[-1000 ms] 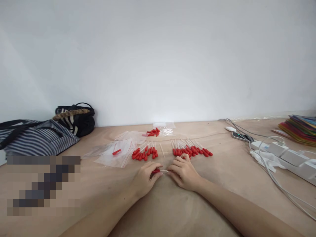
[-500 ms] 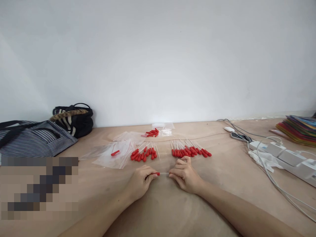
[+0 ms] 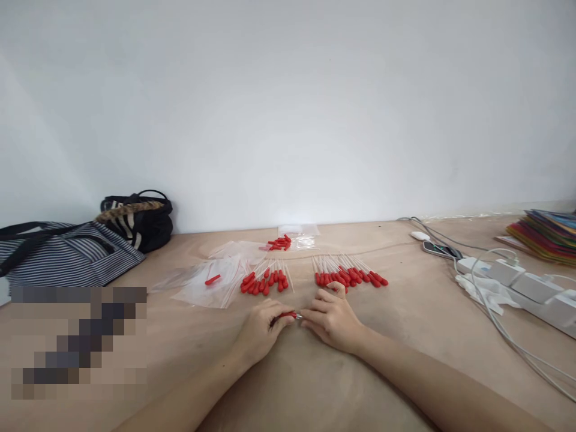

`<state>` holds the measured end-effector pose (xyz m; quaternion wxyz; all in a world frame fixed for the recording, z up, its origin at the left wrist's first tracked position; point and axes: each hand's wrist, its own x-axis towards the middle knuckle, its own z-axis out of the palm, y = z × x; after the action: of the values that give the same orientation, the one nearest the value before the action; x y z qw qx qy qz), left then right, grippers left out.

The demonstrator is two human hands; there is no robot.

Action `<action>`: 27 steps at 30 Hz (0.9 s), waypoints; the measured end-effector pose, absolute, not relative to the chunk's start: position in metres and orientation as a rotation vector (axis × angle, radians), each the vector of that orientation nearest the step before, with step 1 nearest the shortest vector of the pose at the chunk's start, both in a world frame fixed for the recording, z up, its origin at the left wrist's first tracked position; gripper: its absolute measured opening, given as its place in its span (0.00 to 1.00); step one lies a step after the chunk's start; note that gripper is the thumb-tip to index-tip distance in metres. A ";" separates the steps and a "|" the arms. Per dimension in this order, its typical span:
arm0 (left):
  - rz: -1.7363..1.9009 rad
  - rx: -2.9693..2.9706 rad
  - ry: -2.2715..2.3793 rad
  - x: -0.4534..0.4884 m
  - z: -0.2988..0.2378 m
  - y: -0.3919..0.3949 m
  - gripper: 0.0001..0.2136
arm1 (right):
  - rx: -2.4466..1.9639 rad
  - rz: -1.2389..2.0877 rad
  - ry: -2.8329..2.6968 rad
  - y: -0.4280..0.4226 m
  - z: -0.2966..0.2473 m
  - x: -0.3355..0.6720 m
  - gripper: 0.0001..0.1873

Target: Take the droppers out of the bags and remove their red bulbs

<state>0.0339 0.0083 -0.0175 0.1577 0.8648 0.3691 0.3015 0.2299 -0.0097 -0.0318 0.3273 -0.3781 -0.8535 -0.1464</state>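
My left hand (image 3: 264,330) pinches a red rubber dropper bulb (image 3: 288,315) between thumb and fingers. Facing it, my right hand (image 3: 335,321) has its fingertips closed on a thin clear dropper tube (image 3: 299,316). Only a short piece of the tube shows between the two hands, in line with the bulb's mouth; the rest is hidden by my right fingers. Just beyond my hands lie two groups of red-bulbed droppers, a left group (image 3: 265,281) and a right group (image 3: 351,276), their tubes pointing toward the wall.
Clear plastic bags (image 3: 202,294) lie left, with a single red bulb (image 3: 213,279) on them. Farther back are loose red bulbs (image 3: 279,242) and clear tubes (image 3: 306,241). Striped bag (image 3: 67,252) sits left; power strip (image 3: 540,294), cables, phone (image 3: 441,249) and colourful stack (image 3: 544,237) right.
My hands have come closer together, so less of the clear tube shows between them. The bulb sits deeper in my left fingers. The view has shifted slightly.
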 end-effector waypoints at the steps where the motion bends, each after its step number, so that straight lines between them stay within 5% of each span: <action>1: 0.877 2.525 1.047 0.034 -0.019 0.009 0.08 | -0.982 -0.422 -2.234 -0.010 -0.032 0.229 0.09; 12: 1.025 3.092 0.917 0.036 -0.023 -0.004 0.11 | -0.904 -0.523 -2.176 -0.017 -0.032 0.231 0.13; 27: 1.226 2.938 0.840 0.034 -0.031 0.001 0.13 | -0.836 -0.511 -2.125 -0.019 -0.032 0.233 0.10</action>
<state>0.0341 0.0008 -0.0313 -0.0752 0.8899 0.2544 0.3712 0.2325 -0.0188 -0.0316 0.3901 -0.3291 -0.8361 -0.2012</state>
